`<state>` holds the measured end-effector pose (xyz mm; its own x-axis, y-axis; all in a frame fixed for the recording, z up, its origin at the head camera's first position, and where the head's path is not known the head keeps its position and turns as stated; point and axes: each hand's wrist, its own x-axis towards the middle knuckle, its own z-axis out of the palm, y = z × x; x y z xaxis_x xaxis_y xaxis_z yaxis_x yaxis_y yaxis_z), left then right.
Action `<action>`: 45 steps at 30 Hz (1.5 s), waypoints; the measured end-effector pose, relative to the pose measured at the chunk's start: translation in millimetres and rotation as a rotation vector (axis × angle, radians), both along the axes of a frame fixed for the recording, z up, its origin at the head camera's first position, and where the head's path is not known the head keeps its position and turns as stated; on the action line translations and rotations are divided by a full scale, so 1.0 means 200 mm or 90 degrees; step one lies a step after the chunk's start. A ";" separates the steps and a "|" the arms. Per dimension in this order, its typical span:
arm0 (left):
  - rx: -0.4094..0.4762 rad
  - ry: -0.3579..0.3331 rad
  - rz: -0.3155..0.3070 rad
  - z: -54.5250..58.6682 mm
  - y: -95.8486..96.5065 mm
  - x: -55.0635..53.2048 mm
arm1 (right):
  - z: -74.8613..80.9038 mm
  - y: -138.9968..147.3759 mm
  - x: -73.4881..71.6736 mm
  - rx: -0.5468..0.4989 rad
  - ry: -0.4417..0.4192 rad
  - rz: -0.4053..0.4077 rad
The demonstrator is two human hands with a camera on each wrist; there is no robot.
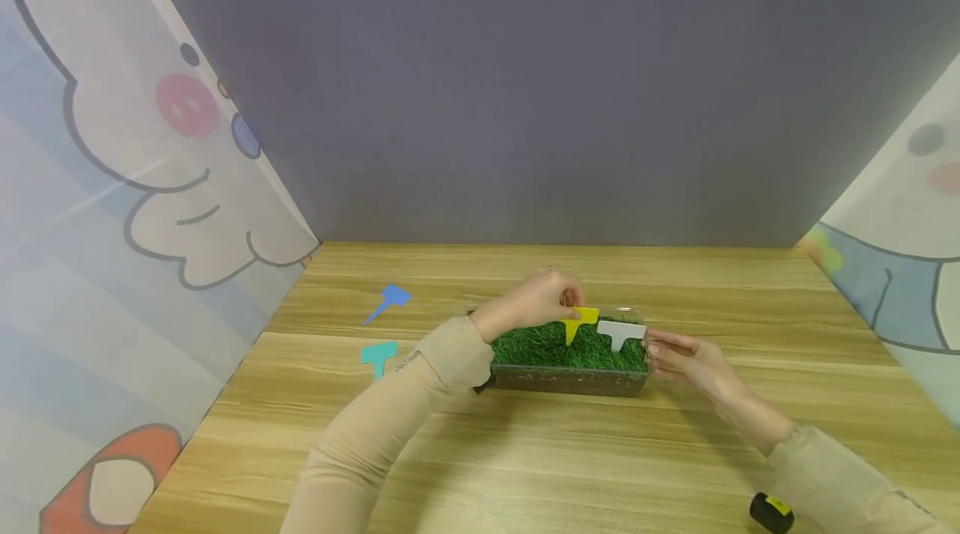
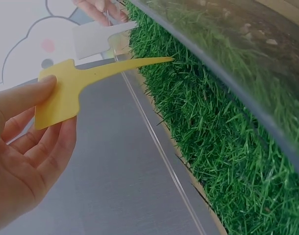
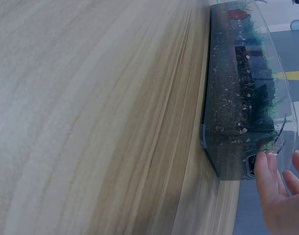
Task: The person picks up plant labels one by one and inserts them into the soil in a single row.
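Note:
My left hand (image 1: 542, 298) pinches the wide head of a yellow T-shaped plant label (image 1: 588, 316) between thumb and fingers. In the left wrist view, the label's pointed tip (image 2: 164, 59) meets the green artificial grass (image 2: 188, 122). That grass fills a long clear planter box (image 1: 562, 381) with dark, speckled contents. A white T-shaped label (image 1: 622, 331) stands in the grass near the box's right end. There my right hand (image 1: 697, 363) holds the end wall, its fingers on both sides of the clear rim in the right wrist view.
Left of the box, a blue plant label (image 1: 392, 296) and a teal one (image 1: 379, 355) lie on the wooden table (image 1: 525, 467). A small black object with a yellow mark (image 1: 770, 512) is by the right sleeve. A grey panel (image 1: 480, 101) rises behind the table.

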<state>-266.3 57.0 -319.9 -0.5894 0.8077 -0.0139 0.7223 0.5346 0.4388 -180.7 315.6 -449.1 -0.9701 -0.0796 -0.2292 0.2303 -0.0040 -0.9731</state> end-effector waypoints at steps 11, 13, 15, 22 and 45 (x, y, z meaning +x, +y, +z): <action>-0.022 -0.007 -0.002 -0.02 0.02 0.00 | 0.00 0.00 0.00 -0.006 -0.004 -0.006; -0.029 -0.009 -0.002 -0.03 0.02 0.00 | 0.00 0.00 0.00 -0.009 -0.006 -0.010; -0.035 -0.014 -0.002 -0.04 0.02 0.00 | 0.00 0.00 0.00 -0.008 -0.004 -0.008; -0.044 0.002 -0.009 -0.05 0.02 -0.01 | 0.00 0.00 0.00 0.001 -0.001 -0.006; -0.061 0.002 -0.020 -0.10 0.04 -0.01 | 0.02 0.00 0.01 -0.005 -0.005 -0.001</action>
